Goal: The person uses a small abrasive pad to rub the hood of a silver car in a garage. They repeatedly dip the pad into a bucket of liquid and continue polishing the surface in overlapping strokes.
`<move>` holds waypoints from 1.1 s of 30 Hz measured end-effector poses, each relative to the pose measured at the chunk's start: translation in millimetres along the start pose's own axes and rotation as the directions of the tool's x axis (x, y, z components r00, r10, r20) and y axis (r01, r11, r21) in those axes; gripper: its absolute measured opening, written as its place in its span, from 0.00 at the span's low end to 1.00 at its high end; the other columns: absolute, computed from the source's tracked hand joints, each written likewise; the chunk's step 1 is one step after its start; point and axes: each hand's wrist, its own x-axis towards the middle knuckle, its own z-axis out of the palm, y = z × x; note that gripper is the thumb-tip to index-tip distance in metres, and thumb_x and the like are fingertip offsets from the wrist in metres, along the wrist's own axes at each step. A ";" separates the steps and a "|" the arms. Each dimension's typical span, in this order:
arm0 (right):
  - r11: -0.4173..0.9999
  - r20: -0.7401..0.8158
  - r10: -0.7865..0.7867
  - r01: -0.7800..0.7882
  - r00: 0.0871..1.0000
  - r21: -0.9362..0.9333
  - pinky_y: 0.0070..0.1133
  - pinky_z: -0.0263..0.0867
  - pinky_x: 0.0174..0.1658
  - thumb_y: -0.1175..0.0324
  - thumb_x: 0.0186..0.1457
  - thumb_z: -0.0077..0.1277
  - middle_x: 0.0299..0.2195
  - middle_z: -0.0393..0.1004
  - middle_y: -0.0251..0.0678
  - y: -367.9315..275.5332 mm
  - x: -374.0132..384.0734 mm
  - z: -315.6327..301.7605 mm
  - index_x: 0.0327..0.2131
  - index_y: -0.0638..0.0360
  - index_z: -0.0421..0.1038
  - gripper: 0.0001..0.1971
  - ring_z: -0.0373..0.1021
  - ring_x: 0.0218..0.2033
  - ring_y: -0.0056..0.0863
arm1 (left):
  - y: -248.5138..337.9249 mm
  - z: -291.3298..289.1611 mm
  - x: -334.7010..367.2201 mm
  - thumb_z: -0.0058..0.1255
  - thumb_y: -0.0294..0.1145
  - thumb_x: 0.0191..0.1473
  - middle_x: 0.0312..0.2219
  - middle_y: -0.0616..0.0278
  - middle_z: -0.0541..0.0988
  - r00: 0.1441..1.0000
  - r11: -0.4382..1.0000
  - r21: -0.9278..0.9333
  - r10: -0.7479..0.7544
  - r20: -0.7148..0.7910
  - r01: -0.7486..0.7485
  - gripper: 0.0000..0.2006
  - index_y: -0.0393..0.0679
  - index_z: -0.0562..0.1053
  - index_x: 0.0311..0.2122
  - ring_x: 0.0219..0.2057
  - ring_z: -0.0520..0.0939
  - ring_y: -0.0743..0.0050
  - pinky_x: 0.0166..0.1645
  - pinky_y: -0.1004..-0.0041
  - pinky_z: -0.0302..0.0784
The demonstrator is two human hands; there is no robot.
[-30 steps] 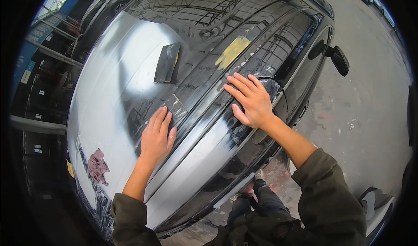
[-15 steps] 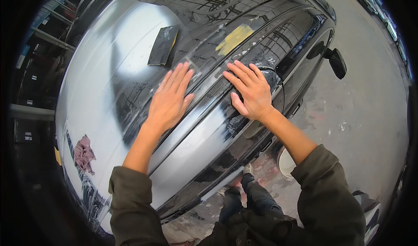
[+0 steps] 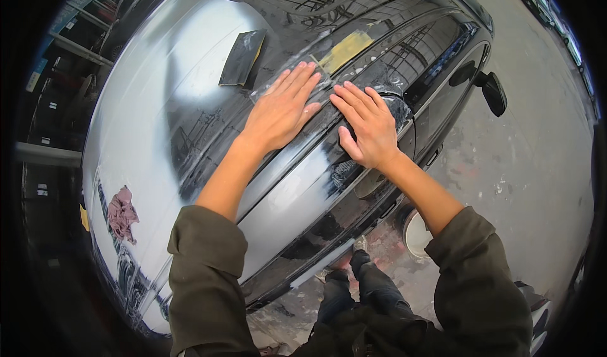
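My left hand (image 3: 281, 111) lies flat on the dark hood, fingers straight and close together. Under its fingers is a thin, see-through rectangular sheet (image 3: 323, 65), mostly covered by the hand. A yellow patch (image 3: 346, 50) on the panel lies just beyond the sheet. My right hand (image 3: 370, 126) rests flat on the car near the base of the windshield pillar, fingers stretched and thumb apart, with nothing in it. On the hood, farther left, sits a dark, slightly bent sheet (image 3: 241, 58) with a yellow underside. The car's hood (image 3: 126, 126) is partly whitish grey and partly glossy black.
A crumpled mauve cloth (image 3: 122, 214) lies on the hood's front left. The side mirror (image 3: 490, 94) sticks out at the right. On the grey floor (image 3: 506, 186) stands a white bucket (image 3: 417, 235) near my feet. A rack (image 3: 50, 154) stands at the far left.
My left hand has slid away from me and to the right along the hood, toward the yellow patch, with the see-through sheet under it. The right hand has barely shifted.
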 end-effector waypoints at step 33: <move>0.997 0.023 -0.040 0.041 0.999 -0.069 0.41 0.52 0.74 0.65 0.58 0.45 0.68 0.70 0.41 4.3 1.6 -5.4 0.64 0.61 0.71 0.30 0.63 0.72 0.41 | 24.9 -28.4 -140.6 0.40 0.59 0.72 0.76 0.41 0.51 0.932 0.933 -0.043 -0.359 -0.049 0.357 0.41 0.34 0.55 0.75 0.78 0.49 0.48 0.81 0.56 0.41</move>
